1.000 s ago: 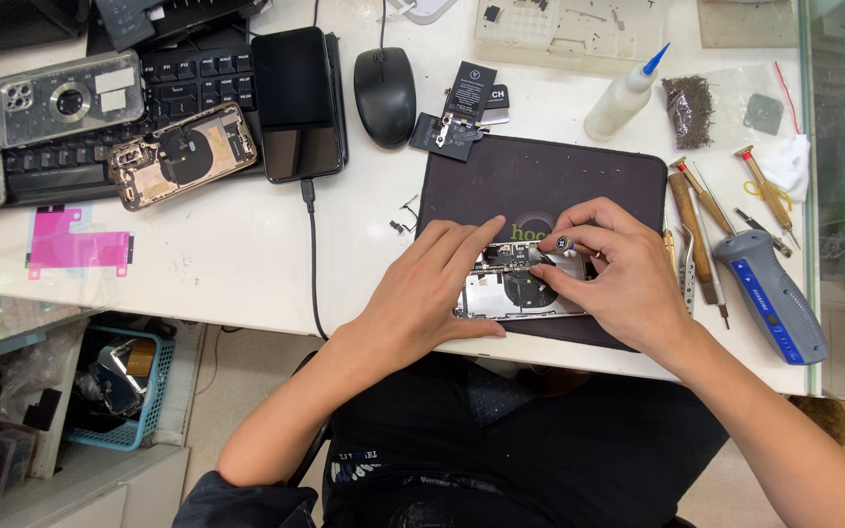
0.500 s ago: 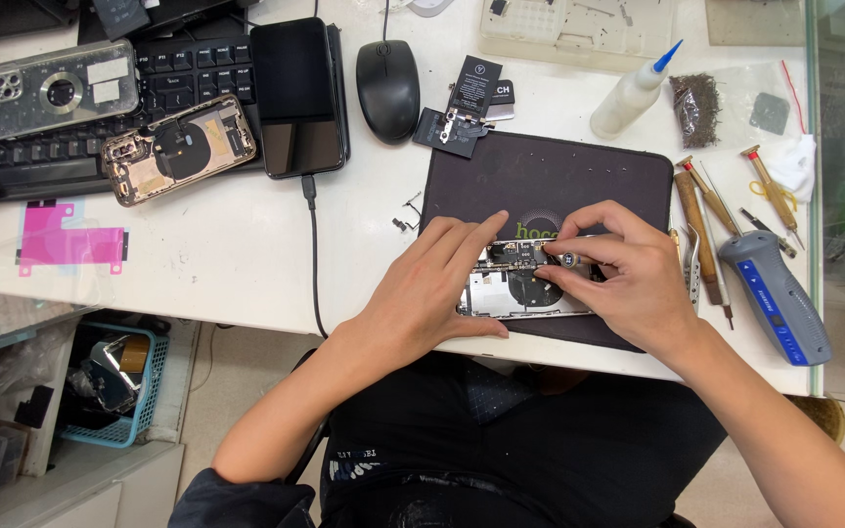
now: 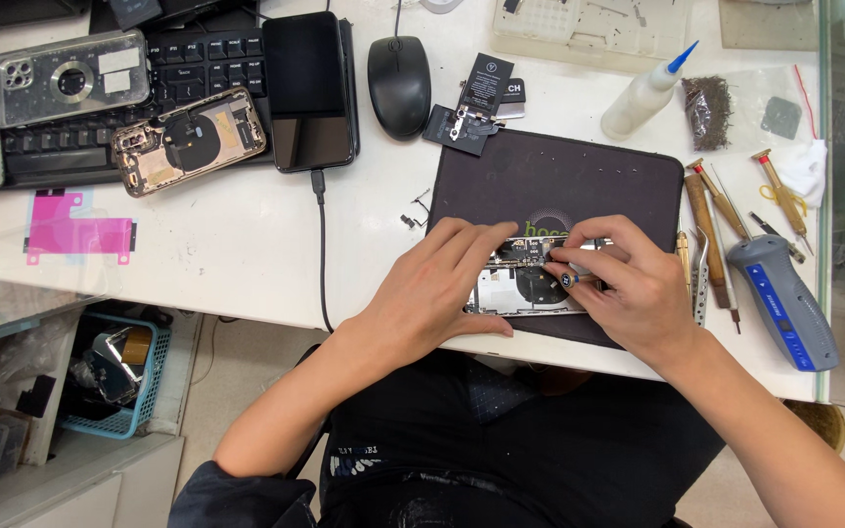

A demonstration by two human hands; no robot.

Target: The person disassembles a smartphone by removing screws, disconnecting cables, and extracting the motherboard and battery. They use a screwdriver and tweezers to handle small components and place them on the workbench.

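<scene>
Head view: phone point(image 3: 525, 284) with its back off lay flat on a dark mat point(image 3: 559, 186), near the front edge of the white tabletop point(image 3: 227, 254).
Left hand: the left hand point(image 3: 432, 288) rested palm down on the phone's left end, its fingers point(image 3: 476, 240) stretched out flat and pressing, not clenched.
Right hand: the right hand point(image 3: 628, 284) sat over the phone's right end, its fingers pinched round a small screwdriver point(image 3: 571, 279) with a blue tip, which touched the phone's open inside.
Right of the mat: a grey and blue power screwdriver point(image 3: 784, 303), wooden-handled tools point(image 3: 706, 225) and tweezers point(image 3: 699, 284) lay side by side on the tabletop.
Behind the mat: a white squeeze bottle point(image 3: 647, 93) with a blue nozzle lay tilted, near a black mouse point(image 3: 399, 73).
Left side: a dark phone point(image 3: 310, 88) on a cable lay face up beside another opened phone point(image 3: 188, 137), which rested on a black keyboard point(image 3: 80, 108); a pink sticker sheet point(image 3: 75, 230) lay closer to the front edge.
</scene>
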